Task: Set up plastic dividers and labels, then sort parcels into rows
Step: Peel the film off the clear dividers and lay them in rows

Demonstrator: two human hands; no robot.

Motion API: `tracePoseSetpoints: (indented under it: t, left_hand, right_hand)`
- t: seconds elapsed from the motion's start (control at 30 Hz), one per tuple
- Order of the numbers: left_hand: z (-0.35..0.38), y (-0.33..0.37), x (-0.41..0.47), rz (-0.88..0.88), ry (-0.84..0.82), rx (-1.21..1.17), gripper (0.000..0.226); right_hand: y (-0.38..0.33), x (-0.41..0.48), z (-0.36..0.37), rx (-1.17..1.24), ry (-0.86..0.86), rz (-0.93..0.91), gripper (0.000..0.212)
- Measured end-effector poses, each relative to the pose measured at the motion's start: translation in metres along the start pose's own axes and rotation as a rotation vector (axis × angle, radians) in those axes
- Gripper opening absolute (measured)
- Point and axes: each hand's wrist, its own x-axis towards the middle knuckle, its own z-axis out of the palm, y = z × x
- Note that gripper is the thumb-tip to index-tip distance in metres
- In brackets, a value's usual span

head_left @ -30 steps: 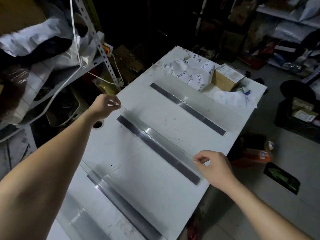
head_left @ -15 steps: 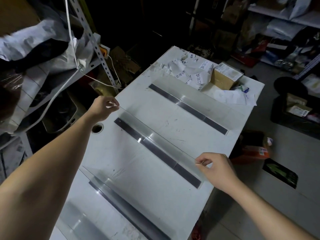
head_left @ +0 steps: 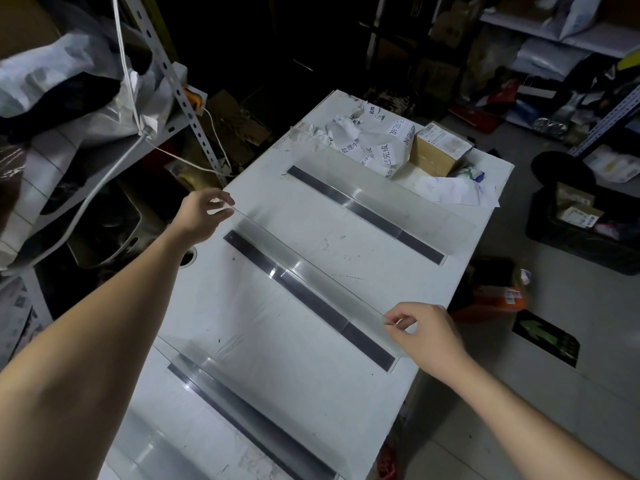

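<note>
Setting dividers, right? That middle divider stands across the table centre. The left hand pinches its top edge at 10 o'clock, and the right hand pinches the other end at 4 o'clock. — shelfnerd

Yep, labelling comes later, I'd guess. It's a thin, clear, glossy sheet rising off a flat dark base strip. Next move probably wants it squared with the far divider at 1 and the near divider at 7, then pressed down evenly. Crumpled paper labels and a cardboard box sit around 12. — tapeguy
</note>
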Motion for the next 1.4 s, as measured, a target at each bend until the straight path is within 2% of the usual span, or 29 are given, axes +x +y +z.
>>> tracePoseSetpoints:
  t: [0.27,0.43,0.53,0.73,1.1,1.2,1.4]
  left_hand:
    - [-0.002,0.008,-0.002,-0.030,-0.020,0.065,0.027]
    - [-0.013,0.013,-0.012,-0.026,0.008,0.101,0.049]
    - [-0.024,0.017,-0.026,-0.021,0.035,0.143,0.055]
    - [-0.046,0.029,-0.088,0.019,0.125,0.269,0.049]
    - [-0.058,0.026,-0.271,-0.117,0.290,0.342,0.032]
    - [-0.048,0.029,-0.307,-0.134,0.274,0.367,0.031]
    - [-0.021,0.029,-0.334,-0.055,0.140,0.483,0.039]
  right_hand:
    - [-0.007,0.000,-0.007,-0.087,-0.039,-0.007,0.010]
    - [-0.010,-0.003,-0.008,-0.123,-0.041,-0.035,0.025]
    - [-0.017,-0.007,-0.009,-0.149,-0.028,-0.091,0.037]
    - [-0.046,-0.025,-0.004,-0.143,0.005,-0.272,0.031]
    - [-0.080,-0.087,0.030,-0.058,-0.212,-0.479,0.029]
    - [-0.080,-0.106,0.042,-0.069,-0.261,-0.492,0.029]
    - [-0.069,-0.130,0.063,-0.146,-0.290,-0.462,0.032]
